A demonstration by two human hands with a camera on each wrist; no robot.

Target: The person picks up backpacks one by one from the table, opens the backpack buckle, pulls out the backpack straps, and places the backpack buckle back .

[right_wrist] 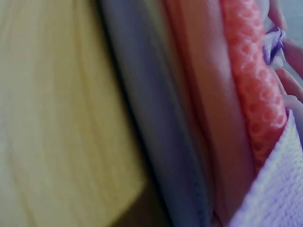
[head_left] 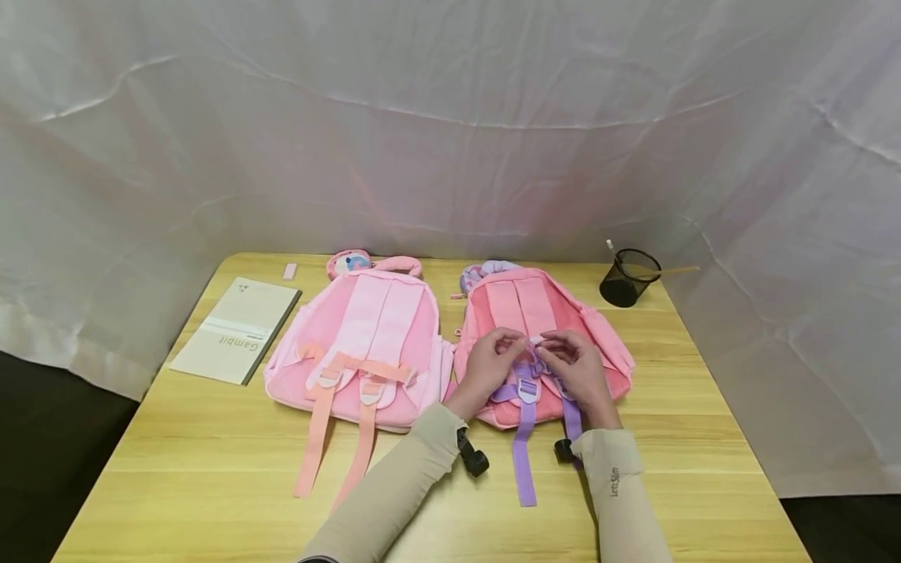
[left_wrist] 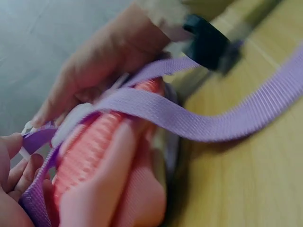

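A coral-pink backpack (head_left: 535, 295) lies back panel up on the table, with purple webbing straps (head_left: 522, 461) trailing toward the near edge. Over its lower part, my left hand (head_left: 493, 363) and right hand (head_left: 577, 363) meet with fingertips close together. Both pinch a short purple strap (head_left: 533, 361), which has a small white buckle (left_wrist: 27, 130) on it in the left wrist view. Blur and the fingers hide how the buckle's parts fit. The right wrist view shows the mesh padding (right_wrist: 255, 94) from the side, with fingers and purple webbing at its right edge.
Left of it lies a light pink backpack (head_left: 380, 313) with orange straps (head_left: 320, 438). Further left are a notebook (head_left: 235, 328) and a pink-and-white eraser (head_left: 290, 271). A black mesh pen holder (head_left: 622, 285) with pencils stands at the back right. Grey curtains (head_left: 450, 156) surround the table.
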